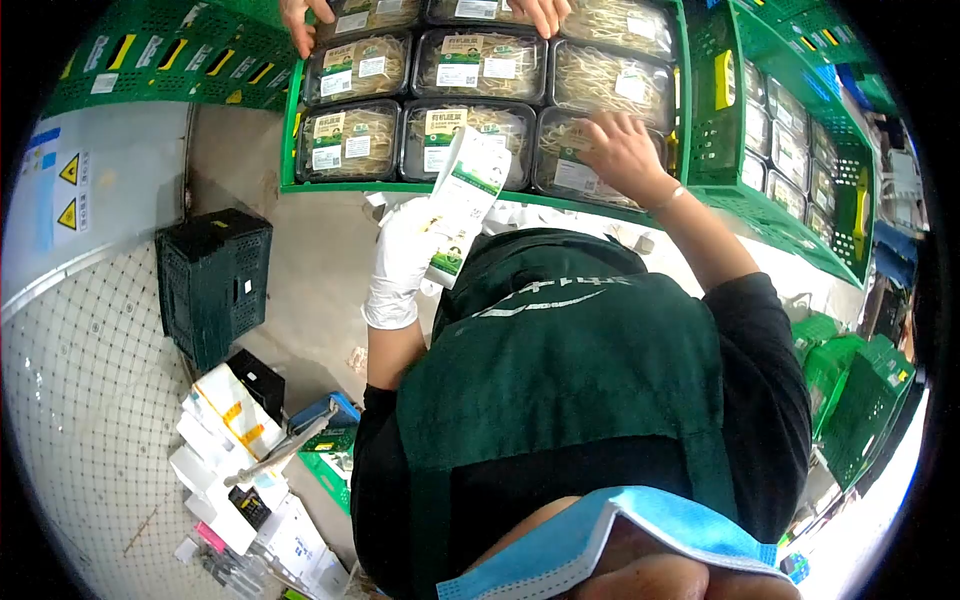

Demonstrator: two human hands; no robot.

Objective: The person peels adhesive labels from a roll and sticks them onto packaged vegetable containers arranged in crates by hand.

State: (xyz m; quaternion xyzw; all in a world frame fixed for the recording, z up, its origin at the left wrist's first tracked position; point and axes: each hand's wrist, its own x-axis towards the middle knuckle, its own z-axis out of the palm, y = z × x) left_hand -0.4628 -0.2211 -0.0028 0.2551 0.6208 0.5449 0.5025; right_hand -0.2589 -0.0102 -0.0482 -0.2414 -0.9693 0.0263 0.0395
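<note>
My left hand (405, 250), in a white glove, is closed round a strip of printed labels (472, 195) with green pictures, held up in front of my apron. My bare right hand (625, 155) lies with its fingers apart on the near right bean sprout tray (575, 178), over its film and partly covering a brown label there. Several black trays of sprouts, such as this tray (350, 145), sit in rows inside a green crate (375, 188). The left and middle columns bear brown-and-green labels; the two farther trays on the right show only a white sticker.
Another person's hands (540, 14) reach in at the crate's far side. A second green crate (790, 215) with packed trays stands at right. Dark crates (215, 285) and white boxes (215, 480) are on the floor at left. A panel with warning signs (110, 190) stands beyond.
</note>
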